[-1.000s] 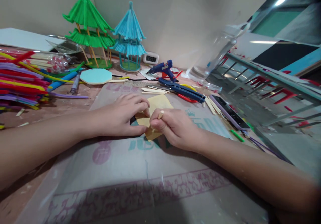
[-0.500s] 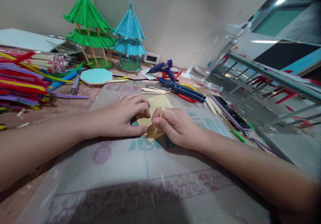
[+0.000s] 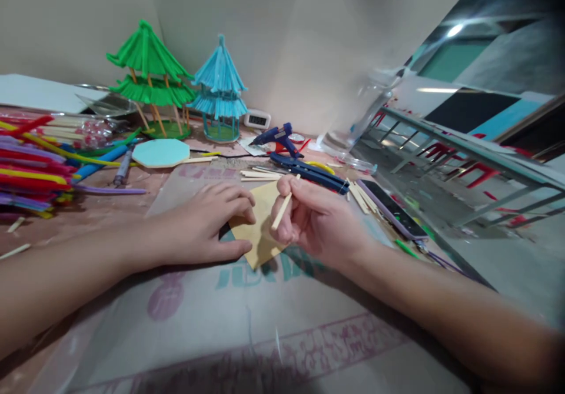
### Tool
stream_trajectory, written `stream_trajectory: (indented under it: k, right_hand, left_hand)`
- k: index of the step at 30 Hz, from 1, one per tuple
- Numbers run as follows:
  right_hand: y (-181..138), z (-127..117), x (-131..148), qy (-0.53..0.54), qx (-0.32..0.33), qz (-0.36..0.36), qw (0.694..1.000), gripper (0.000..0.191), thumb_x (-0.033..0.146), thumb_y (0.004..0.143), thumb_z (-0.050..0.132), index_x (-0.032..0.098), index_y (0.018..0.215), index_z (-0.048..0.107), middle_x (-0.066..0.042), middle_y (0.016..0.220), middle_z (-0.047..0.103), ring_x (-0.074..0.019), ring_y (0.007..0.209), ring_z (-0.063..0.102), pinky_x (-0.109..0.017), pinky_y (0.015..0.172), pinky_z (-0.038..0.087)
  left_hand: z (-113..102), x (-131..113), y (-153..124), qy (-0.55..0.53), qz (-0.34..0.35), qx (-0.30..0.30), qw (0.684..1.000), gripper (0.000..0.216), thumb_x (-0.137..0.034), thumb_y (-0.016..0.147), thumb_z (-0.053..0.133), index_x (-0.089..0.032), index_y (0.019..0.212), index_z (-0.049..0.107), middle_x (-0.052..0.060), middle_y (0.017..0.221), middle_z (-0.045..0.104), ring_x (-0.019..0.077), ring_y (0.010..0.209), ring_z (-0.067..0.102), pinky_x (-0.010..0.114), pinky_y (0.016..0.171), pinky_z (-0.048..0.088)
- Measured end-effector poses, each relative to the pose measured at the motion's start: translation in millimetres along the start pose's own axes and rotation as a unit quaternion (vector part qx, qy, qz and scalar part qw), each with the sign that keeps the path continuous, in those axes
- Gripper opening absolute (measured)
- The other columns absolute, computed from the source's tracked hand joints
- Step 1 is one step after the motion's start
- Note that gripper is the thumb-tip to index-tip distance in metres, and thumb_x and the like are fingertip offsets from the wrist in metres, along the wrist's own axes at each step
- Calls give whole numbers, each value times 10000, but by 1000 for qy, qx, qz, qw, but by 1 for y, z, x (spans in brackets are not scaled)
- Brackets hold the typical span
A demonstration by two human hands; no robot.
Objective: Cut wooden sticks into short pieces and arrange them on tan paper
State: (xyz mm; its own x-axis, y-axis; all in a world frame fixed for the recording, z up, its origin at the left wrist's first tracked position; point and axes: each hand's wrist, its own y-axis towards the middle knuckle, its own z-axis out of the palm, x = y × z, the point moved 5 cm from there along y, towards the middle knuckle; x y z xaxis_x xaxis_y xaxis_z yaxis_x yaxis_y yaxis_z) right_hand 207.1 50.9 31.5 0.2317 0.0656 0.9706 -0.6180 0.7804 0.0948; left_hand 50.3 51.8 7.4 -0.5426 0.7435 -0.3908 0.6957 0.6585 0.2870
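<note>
My left hand rests on a tan card piece on the printed mat, fingers bent and pressing its left edge. Lifted just above the card's right side, my right hand pinches a short wooden stick, which tilts up and to the right. More wooden sticks lie just beyond the card.
A green pagoda model and a blue one stand at the back. Coloured straws pile at left, beside a pale blue octagon. A blue glue gun, blue pliers, a phone and a clear jar lie right.
My right hand has lifted off the card and drawn the stick up, now showing most of its length. The view has tilted, so everything sits lower in the picture.
</note>
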Motion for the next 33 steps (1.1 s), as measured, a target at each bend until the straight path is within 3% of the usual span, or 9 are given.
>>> stream_trajectory:
  k: [4,9,15,23,33]
  right_hand:
    - [3,-10,-7,121,-20,45,991,185,330,976,593,194,852,588,14,612,674,-109,546,622,-202,579,500]
    - [2,-13,-11,118,-23,30,992,241,359,851,826,186,871,659,14,729,752,-73,589,652,-182,642,545]
    - [1,-9,-21,85,-11,52,995,357,393,727,930,188,781,643,42,664,732,-78,524,645,-181,536,521]
    - [-12,14,-22,43,84,68,993,339,453,862,823,162,876,648,-40,757,792,-134,689,753,-254,664,581]
    - [-12,17,-26,65,90,86,990,385,462,828,847,177,874,593,-45,767,793,-153,638,748,-278,621,601]
  left_hand:
    - [-4,-2,-1,3,6,-44,999,236,-437,897,686,-242,1026,653,78,1210,665,298,1183,593,448,1018,457]
    - [-30,-22,-8,30,43,-218,975,131,-381,996,607,-251,987,623,36,1069,704,238,1068,631,411,969,440]
    - [-47,-51,-12,-26,44,-272,961,96,-375,1000,639,-287,967,655,-12,975,734,204,965,658,385,902,458]
    - [-55,-58,-10,-99,-8,-277,956,185,-425,967,682,-294,837,695,-50,867,739,181,870,669,393,881,454]
    - [-49,-53,-5,-116,-49,-248,960,275,-486,960,638,-279,798,721,-9,862,751,220,864,680,404,843,526]
